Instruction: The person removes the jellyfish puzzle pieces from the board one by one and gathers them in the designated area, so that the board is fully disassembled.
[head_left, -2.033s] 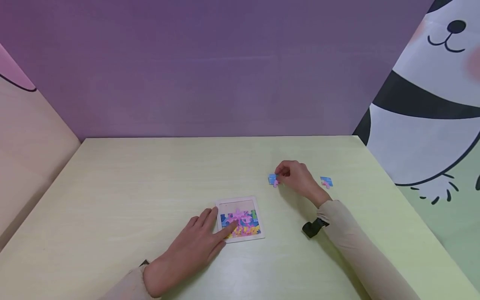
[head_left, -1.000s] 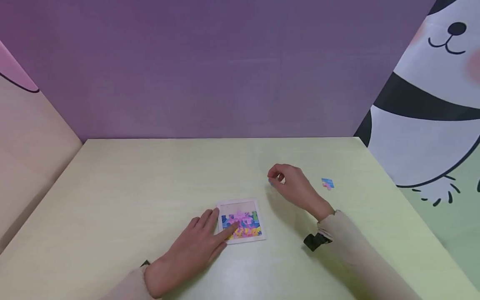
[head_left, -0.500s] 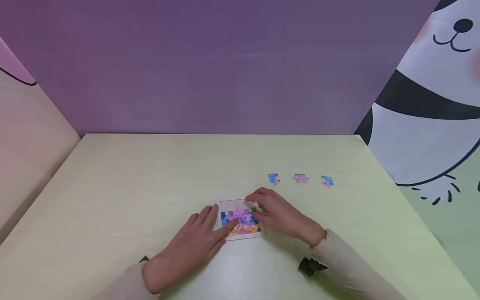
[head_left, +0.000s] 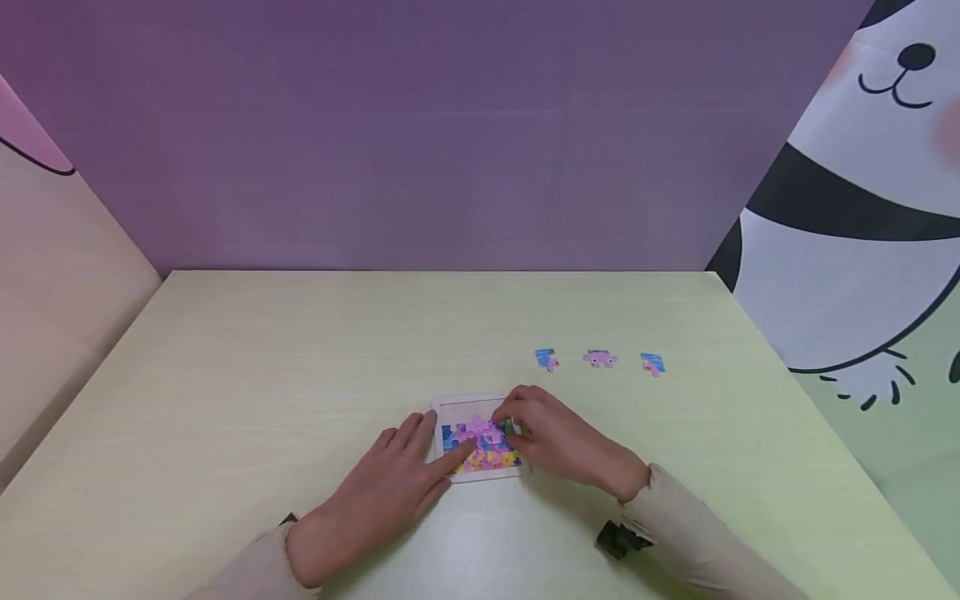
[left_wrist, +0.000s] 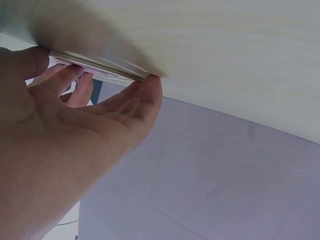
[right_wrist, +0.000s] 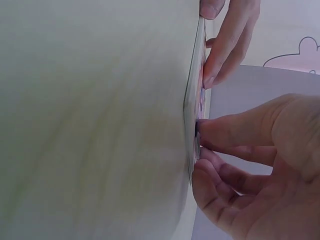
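Observation:
A small jigsaw puzzle (head_left: 487,454) sits in a white frame (head_left: 480,477), its lower part filled with pink, blue and yellow pieces and its upper strip bare. My left hand (head_left: 375,492) lies at the frame's left side, straight index finger pressing on the pieces, other fingers and thumb along the edge. At the right side of the puzzle, my right hand (head_left: 562,442) pinches a green and blue puzzle piece (head_left: 510,427) between thumb and fingers. In the right wrist view the fingertips (right_wrist: 202,172) are right at the frame's edge.
Three loose puzzle pieces lie in a row beyond the right hand: a blue and pink one (head_left: 547,359), a pink one with eyes (head_left: 600,358) and another blue and pink one (head_left: 652,364). A purple wall (head_left: 450,167) rises behind the pale table (head_left: 300,350).
My right hand has left the loose pieces at the back and come down and left to the frame, where its fingers have closed in on a piece. The left hand stays put.

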